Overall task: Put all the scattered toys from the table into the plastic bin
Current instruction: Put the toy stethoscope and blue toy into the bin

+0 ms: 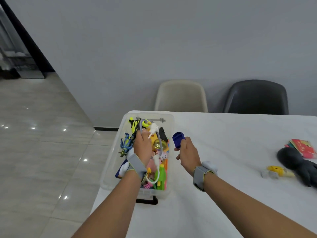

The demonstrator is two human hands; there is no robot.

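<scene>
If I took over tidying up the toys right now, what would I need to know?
Left hand: over the plastic bin, holding a toy stethoscope by its tube.
Right hand: just right of the bin, gripping a blue toy cup.
Done: the bin already holds lots of toys.
Left: drop in both held toys, then fetch the yellow toy, black rubbery toy and red cards on the table's right side.

Plain grey wall [154,40] at back; glossy beige tiled floor [42,143] w/ light spots; cream plastic chair [181,96] & dark grey plastic chair [256,97] behind white-clothed table [231,134].
</scene>
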